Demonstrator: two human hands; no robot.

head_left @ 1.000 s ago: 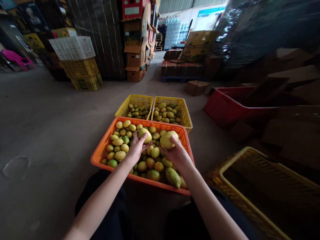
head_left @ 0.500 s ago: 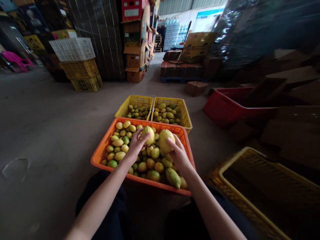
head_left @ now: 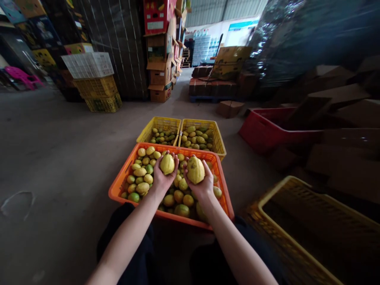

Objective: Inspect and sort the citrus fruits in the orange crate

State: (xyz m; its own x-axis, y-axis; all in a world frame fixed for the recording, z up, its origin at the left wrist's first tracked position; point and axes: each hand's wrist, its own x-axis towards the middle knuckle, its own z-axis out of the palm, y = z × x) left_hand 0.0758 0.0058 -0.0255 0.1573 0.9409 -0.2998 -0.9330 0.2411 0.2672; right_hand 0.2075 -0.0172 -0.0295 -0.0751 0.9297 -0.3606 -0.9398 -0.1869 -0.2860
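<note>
My left hand (head_left: 163, 179) is turned palm up, its fingers curled around a yellow lemon-like fruit (head_left: 167, 164). A larger, lightly ribbed yellow lemon-like fruit (head_left: 196, 170) with a dark blemish near its top rests in my right hand (head_left: 205, 185), also palm up with the fingers bent about it. Both hands are above an orange crate (head_left: 124, 174), side by side with a small gap between them. Many yellow and green fruits (head_left: 143, 187) of the same sort fill the crate; my hands and forearms hide some of them.
Two yellow crates (head_left: 221, 143) of similar fruit stand just beyond the orange one. A yellow crate (head_left: 285, 184) is at my right, with a red tub (head_left: 258, 130) and cardboard behind it. Stacked crates (head_left: 95, 85) and carton piles (head_left: 158, 75) stand farther back.
Both hands have rolled from gripping the fruits from the sides to palm up, turning the fruits. My left hand has shifted slightly left. The view has tilted up slightly.
</note>
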